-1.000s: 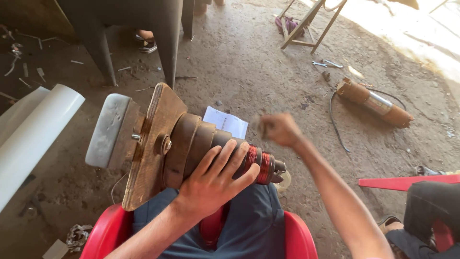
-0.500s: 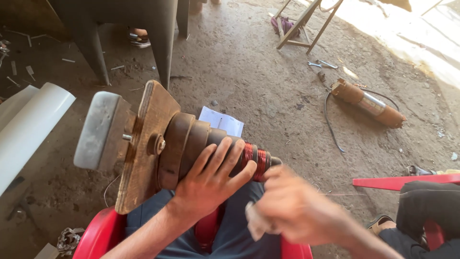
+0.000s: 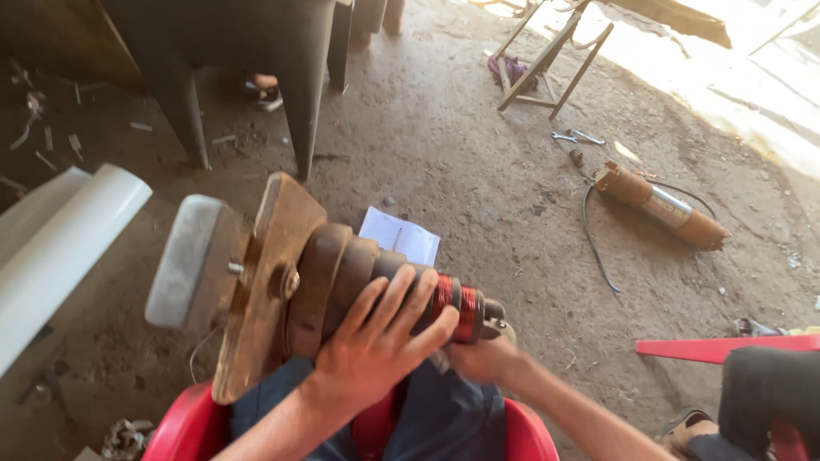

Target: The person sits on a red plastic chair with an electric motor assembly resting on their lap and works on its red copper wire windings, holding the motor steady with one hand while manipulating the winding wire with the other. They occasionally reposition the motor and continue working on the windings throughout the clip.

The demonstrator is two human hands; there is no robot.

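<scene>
Red-wound coil former (image 3: 376, 290) lies across the lap; left hand (image 3: 376, 350) spread flat on it, right hand (image 3: 483, 358) gripping its near-right end, open floor (image 3: 478, 179) beyond.

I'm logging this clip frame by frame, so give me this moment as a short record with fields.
Left hand: palm and spread fingers resting on the stepped wooden former.
Right hand: below the former's tip, beside the red wire coil; grip hidden.
Seat: red chair.
Floor: white paper, rusty cylinder, wrenches.
Left side: white pipe.
</scene>
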